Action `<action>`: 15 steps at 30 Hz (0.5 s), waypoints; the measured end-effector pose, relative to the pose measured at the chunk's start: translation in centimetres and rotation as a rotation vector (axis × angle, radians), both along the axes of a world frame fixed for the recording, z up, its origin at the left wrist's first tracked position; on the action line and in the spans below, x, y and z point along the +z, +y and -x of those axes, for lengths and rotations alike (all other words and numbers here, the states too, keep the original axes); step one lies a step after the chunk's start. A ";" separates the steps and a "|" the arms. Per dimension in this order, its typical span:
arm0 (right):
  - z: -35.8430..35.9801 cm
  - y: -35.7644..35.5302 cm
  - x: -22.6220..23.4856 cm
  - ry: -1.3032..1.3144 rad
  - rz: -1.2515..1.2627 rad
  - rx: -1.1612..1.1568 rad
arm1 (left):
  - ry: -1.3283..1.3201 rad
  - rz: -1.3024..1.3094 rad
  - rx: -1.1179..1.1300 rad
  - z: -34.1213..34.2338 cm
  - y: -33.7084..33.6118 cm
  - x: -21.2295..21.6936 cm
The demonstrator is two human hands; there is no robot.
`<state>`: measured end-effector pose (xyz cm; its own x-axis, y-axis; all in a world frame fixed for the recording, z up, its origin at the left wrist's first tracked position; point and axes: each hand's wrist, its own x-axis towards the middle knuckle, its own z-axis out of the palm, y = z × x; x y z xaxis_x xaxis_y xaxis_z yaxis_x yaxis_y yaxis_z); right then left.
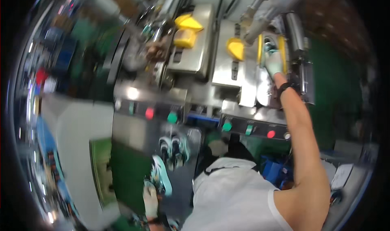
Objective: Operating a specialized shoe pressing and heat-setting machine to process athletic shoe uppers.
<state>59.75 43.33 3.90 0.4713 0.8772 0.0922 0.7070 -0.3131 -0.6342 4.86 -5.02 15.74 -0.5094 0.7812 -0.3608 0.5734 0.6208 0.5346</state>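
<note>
My right arm reaches far out to the machine on the right. There my gloved right hand [274,63] is closed on a dark shoe with a pale mint sole [269,45], which lies between two upright yellow pads. Low on the left, my gloved left hand [150,198] grips another mint-soled sneaker [163,177], tipped on its side over the edge of a dark shelf [187,186]. Its fingers are partly blurred against the shoe. Just beyond it, several dark sneakers with mint soles [174,149] stand close together on the shelf.
Two metal press machines stand side by side; the left one [195,48] carries yellow pads [187,30]. Along their front run panels with red and green buttons [172,117]. A pale surface [77,137] with a green tray [101,170] lies left; blue bins [274,170] sit low right.
</note>
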 end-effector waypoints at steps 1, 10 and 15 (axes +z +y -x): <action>-0.2 -0.9 0.2 0.094 -0.147 0.107 | 0.097 -0.055 -0.005 2.1 0.2 -1.1; -2.0 -3.0 1.7 0.134 0.011 0.399 | -0.161 -0.148 0.257 8.0 -2.9 -25.1; 17.2 -21.8 3.9 -0.130 -0.321 0.652 | -0.111 -0.251 0.177 5.3 0.7 -27.6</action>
<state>42.53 21.49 7.81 -0.1684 0.8961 0.4107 0.7620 0.3826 -0.5225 -0.40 -4.33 -11.90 -0.6140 0.7554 -0.2288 0.3981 0.5467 0.7366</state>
